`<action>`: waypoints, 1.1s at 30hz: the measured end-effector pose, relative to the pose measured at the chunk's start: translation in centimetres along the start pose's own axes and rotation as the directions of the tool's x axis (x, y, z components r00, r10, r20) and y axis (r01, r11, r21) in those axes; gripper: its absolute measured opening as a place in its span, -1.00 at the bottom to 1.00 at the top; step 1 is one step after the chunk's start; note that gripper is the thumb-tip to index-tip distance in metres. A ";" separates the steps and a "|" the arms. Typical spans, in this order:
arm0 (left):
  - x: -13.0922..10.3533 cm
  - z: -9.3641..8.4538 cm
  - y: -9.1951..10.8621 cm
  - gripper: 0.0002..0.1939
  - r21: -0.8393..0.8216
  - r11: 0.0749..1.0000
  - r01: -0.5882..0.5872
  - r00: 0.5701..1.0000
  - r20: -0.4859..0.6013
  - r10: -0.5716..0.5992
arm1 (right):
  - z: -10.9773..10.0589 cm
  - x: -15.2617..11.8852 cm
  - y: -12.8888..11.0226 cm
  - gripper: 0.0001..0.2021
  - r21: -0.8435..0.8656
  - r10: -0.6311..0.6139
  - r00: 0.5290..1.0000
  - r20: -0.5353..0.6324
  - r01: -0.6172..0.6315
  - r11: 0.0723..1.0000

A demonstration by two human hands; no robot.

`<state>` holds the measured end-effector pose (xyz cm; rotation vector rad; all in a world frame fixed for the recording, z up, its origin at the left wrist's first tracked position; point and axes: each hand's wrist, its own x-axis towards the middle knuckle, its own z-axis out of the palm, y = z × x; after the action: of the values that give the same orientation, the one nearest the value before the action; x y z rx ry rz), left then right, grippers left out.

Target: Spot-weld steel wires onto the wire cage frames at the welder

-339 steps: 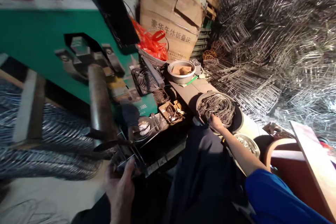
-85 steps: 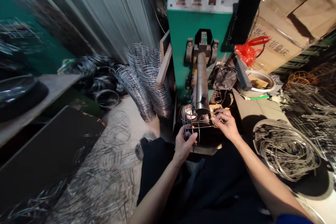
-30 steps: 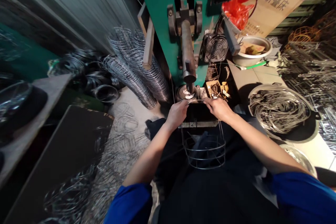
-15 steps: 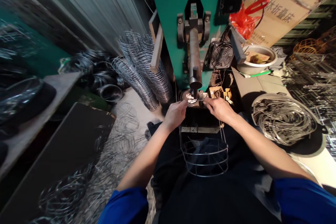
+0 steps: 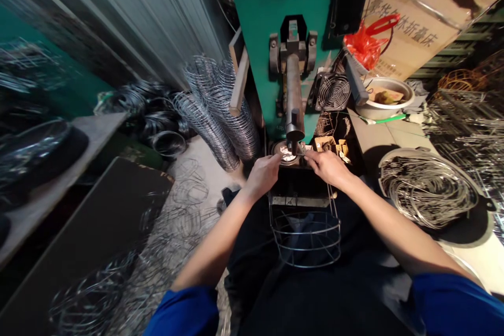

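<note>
Weld-positioning step: left hand [image 5: 264, 172] and right hand [image 5: 326, 166] each pinch wire basket frame [image 5: 306, 231] rim under welder electrode [image 5: 294, 131]; next move likely needs steady rim alignment.

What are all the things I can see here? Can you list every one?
wire basket frame: one, silver, over the person's lap, its far end at the machine
green machine: one, green with a grey panel, straight ahead
machine arm: one, dark metal, pointing down at the hands
wire rings: a pile, silver, in a round pan on the right
stacked wire frames: two leaning stacks, silver, left of the machine
fan: one, black, right of the arm
bowl: one, white, far right
red bag: one, by the cardboard box
left hand: gripping the frame's far end
right hand: gripping the frame's far end
</note>
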<state>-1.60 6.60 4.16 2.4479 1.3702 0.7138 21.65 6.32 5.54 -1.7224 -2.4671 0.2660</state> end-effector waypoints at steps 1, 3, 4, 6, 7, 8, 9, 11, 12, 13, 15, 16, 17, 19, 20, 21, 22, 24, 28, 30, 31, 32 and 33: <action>0.0 0.1 -0.1 -0.77 0.003 1.000 -0.005 1.000 0.000 0.005 | 0.0 0.0 0.0 -0.64 0.006 -0.004 1.000 -0.004 0.004 1.000; 0.0 0.3 -0.3 -0.76 0.006 1.000 -0.013 1.000 -0.005 0.013 | 0.1 0.1 0.1 -0.64 0.023 -0.007 1.000 -0.011 0.007 1.000; 0.0 0.4 -0.4 -0.75 0.006 1.000 -0.014 1.000 -0.010 0.014 | 0.1 0.1 0.1 -0.64 0.034 -0.006 1.000 -0.013 0.006 0.999; -0.1 0.5 -0.6 -0.74 -0.008 1.000 -0.023 1.000 -0.015 0.023 | 0.1 0.1 0.2 -0.63 0.052 -0.005 1.000 -0.009 0.006 0.999; -0.1 0.5 -0.6 -0.74 -0.022 0.999 -0.031 0.999 -0.013 0.030 | 0.1 0.1 0.2 -0.63 0.053 -0.006 1.000 -0.003 0.006 0.999; -0.2 0.5 -0.6 -0.74 -0.039 0.999 -0.037 0.999 -0.010 0.037 | 0.1 0.1 0.2 -0.63 0.042 -0.004 1.000 0.002 0.004 0.999; -0.2 0.4 -0.5 -0.75 -0.057 0.997 -0.043 0.999 -0.007 0.042 | 0.1 0.1 0.2 -0.64 0.024 0.000 1.000 0.006 0.000 1.000; -0.1 0.2 -0.4 -0.75 -0.072 0.997 -0.041 0.999 -0.008 0.041 | 0.0 0.2 0.2 -0.64 -0.021 0.011 1.000 0.015 -0.010 1.000; -0.1 0.1 -0.3 -0.76 -0.068 0.997 -0.035 0.999 -0.011 0.034 | 0.0 0.2 0.2 -0.65 -0.036 0.012 1.000 0.020 -0.012 0.999; 0.0 0.1 -0.2 -0.76 -0.058 0.998 -0.028 1.000 -0.014 0.027 | 0.0 0.2 0.2 -0.65 -0.043 0.013 1.000 0.023 -0.012 0.999; 0.0 0.1 -0.1 -0.76 -0.030 0.999 -0.015 1.000 -0.020 0.014 | 0.1 0.3 0.1 -0.65 -0.038 0.012 1.000 0.028 -0.010 0.999; 0.0 0.2 -0.1 -0.76 -0.014 1.000 -0.009 1.000 -0.020 0.009 | 0.2 0.3 0.0 -0.65 -0.031 0.016 1.000 0.023 -0.015 0.999; -0.1 0.3 -0.1 -0.76 0.003 1.000 -0.004 1.000 -0.020 0.004 | 0.3 0.3 0.0 -0.64 -0.022 0.024 1.000 0.016 -0.023 0.999; -0.6 0.7 -0.2 -0.74 0.027 1.000 0.007 1.000 -0.027 -0.006 | 0.6 0.0 -0.3 -0.65 -0.005 0.039 0.999 0.007 -0.039 0.999; -0.9 1.0 -0.2 -0.73 0.027 1.000 0.011 0.999 -0.035 -0.010 | 0.8 -0.2 -0.4 -0.66 0.004 0.045 0.999 0.008 -0.045 0.999; -1.3 1.2 -0.2 -0.73 0.019 1.000 0.017 0.999 -0.047 -0.016 | 1.0 -0.5 -0.6 -0.67 0.015 0.048 0.999 0.012 -0.048 0.999; -1.7 1.5 -0.2 -0.74 0.000 1.000 0.027 0.998 -0.058 -0.027 | 1.3 -0.9 -0.7 -0.68 0.030 0.048 0.999 0.015 -0.049 0.998; -2.3 1.9 -0.1 -0.79 -0.055 0.996 0.073 0.994 -0.074 -0.077 | 2.1 -1.7 -0.7 -0.69 0.076 0.054 0.999 -0.001 -0.053 0.996; -3.1 2.6 1.2 -0.79 -0.380 0.896 0.231 0.973 0.082 -0.216 | 3.9 -4.2 0.3 -0.66 0.206 0.060 0.993 -0.103 -0.038 0.978; -3.6 2.8 2.6 -0.77 -0.546 0.787 0.288 0.957 0.197 -0.213 | 4.5 -6.2 1.3 -0.64 0.261 0.069 0.986 -0.151 -0.028 0.965; -3.9 2.9 3.3 -0.76 -0.587 0.746 0.314 0.948 0.234 -0.215 | 4.8 -7.4 2.0 -0.61 0.281 0.091 0.981 -0.172 -0.040 0.959; -4.2 3.1 3.9 -0.76 -0.599 0.724 0.341 0.939 0.260 -0.227 | 4.9 -8.8 2.8 -0.58 0.296 0.133 0.973 -0.191 -0.071 0.952; -4.4 3.3 4.5 -0.76 -0.596 0.712 0.371 0.928 0.275 -0.253 | 5.0 -10.4 3.9 -0.57 0.305 0.192 0.959 -0.208 -0.123 0.944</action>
<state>1.47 0.55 2.02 1.6414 1.1729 0.7098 27.78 -2.51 -0.11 -1.7156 -2.0133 0.3927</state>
